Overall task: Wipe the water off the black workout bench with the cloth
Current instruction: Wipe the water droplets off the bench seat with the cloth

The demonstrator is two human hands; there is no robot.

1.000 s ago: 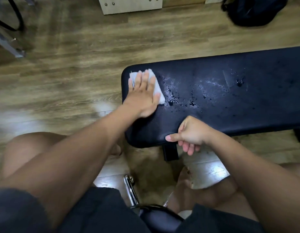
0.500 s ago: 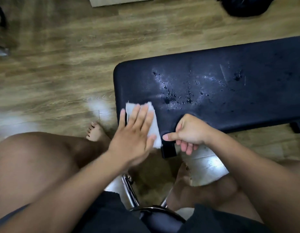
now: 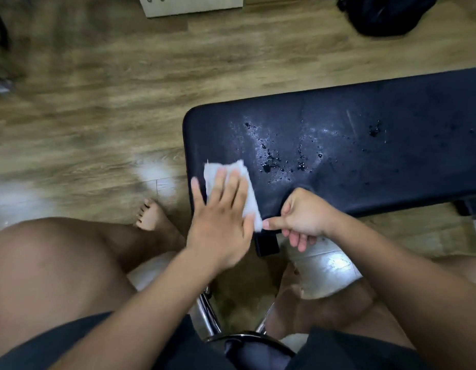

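Note:
The black workout bench (image 3: 365, 108) runs from the middle of the view out past the right edge. Water droplets (image 3: 274, 158) speckle its padded top near the left end, and a darker blot (image 3: 374, 131) lies further right. A white cloth (image 3: 226, 169) lies flat on the bench's near left corner. My left hand (image 3: 220, 220) presses down on it with fingers spread. My right hand (image 3: 303, 212) curls over the bench's near edge, thumb pointing left toward the cloth.
Wood-look floor (image 3: 98, 102) surrounds the bench. A black bag (image 3: 386, 14) sits at the top right and a pale cabinet base (image 3: 191, 5) at the top. My bare knees and a foot (image 3: 151, 214) are below, over a chrome chair frame (image 3: 204, 313).
My left hand dragged the cloth from the bench's far left corner toward me to the near left corner. In the last half second it has hardly moved. My right hand kept its grip on the edge.

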